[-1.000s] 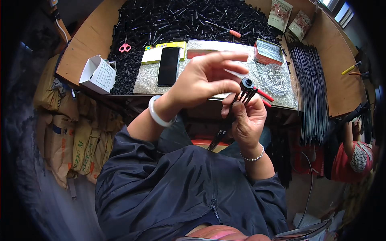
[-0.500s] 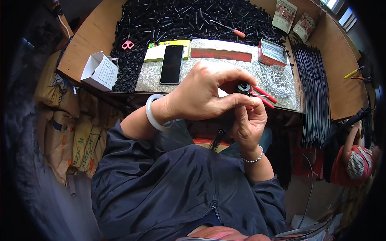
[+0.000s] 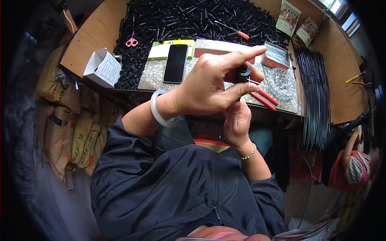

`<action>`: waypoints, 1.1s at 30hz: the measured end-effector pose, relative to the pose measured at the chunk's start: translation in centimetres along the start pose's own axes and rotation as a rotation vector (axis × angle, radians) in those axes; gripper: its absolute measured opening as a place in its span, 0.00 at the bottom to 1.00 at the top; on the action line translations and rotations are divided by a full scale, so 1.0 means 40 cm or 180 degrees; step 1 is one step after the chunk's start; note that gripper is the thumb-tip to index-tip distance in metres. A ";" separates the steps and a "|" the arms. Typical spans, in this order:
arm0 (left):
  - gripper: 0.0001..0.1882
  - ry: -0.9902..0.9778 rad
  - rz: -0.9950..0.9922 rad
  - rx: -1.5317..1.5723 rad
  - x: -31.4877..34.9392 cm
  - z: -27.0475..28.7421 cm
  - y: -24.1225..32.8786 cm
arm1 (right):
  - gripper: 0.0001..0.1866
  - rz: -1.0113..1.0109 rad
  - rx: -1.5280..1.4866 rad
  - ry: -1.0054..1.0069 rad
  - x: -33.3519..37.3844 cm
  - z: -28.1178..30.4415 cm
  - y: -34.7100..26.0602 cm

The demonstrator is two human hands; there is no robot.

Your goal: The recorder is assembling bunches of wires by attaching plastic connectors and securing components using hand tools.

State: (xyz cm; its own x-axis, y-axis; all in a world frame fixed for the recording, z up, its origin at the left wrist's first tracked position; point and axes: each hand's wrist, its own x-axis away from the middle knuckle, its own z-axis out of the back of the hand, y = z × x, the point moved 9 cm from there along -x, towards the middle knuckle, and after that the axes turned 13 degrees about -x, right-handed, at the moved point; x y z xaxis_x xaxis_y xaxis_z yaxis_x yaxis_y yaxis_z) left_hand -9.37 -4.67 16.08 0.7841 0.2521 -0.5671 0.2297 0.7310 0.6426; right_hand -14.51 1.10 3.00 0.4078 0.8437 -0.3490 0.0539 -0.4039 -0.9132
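Observation:
My left hand (image 3: 209, 82) is closed around a small black cylindrical part (image 3: 243, 72), pinched between thumb and fingers with its round end facing up. The index finger stretches out past the part. A thin pale pin (image 3: 249, 81) stands out at the part's side, next to my left thumb tip. Directly below, my right hand (image 3: 238, 124) is closed, its fingers curled and thumb pointing up. Its fingertips meet the underside of my left hand, and what they grip is hidden. Red-handled pliers (image 3: 264, 100) lie on the mat just beyond my hands.
A phone (image 3: 175, 63), a white box (image 3: 103, 68) and a tin of pins (image 3: 276, 56) surround the mat. A clear plastic bag (image 3: 280, 82) lies beside the tin. Black parts (image 3: 169, 20) heap behind, with scissors (image 3: 131, 42) and a screwdriver (image 3: 243, 35). Black rods (image 3: 313, 96) hang right; another person (image 3: 350, 170) sits beyond.
My right hand has dropped down and left, away from the upper side of the part. My left index finger has straightened, and the thin pin now shows beside the part.

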 end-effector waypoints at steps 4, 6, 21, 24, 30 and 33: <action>0.30 0.0123 -0.0075 -0.0119 0.011 -0.004 -0.003 | 0.15 0.0960 0.0923 0.0245 -0.008 -0.008 -0.053; 0.28 0.0279 -0.0039 -0.0201 0.025 -0.009 -0.008 | 0.15 0.0895 0.1206 0.0199 -0.002 -0.005 -0.030; 0.18 0.0628 0.1001 0.0049 0.154 -0.100 -0.152 | 0.28 0.0775 0.0939 0.0357 0.010 0.070 -0.093; 0.18 0.0496 0.1182 0.0615 0.167 -0.126 -0.168 | 0.23 0.1730 0.2662 -0.0253 0.001 -0.034 -0.206; 0.16 0.0617 0.1204 -0.0047 0.178 -0.120 -0.191 | 0.08 0.1886 0.2560 -0.0443 0.006 -0.021 -0.181; 0.16 0.1115 0.1310 0.0121 0.166 -0.049 -0.224 | 0.11 0.1332 0.2789 -0.0303 -0.003 0.140 -0.075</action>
State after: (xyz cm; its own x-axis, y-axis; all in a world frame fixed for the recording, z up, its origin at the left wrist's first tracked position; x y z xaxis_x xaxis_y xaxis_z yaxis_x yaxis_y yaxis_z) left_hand -7.34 -8.30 5.54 0.5762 0.7137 -0.3983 -0.0300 0.5055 0.8623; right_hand -19.84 4.20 4.61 0.1624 0.7325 -0.6611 -0.7911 -0.3038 -0.5309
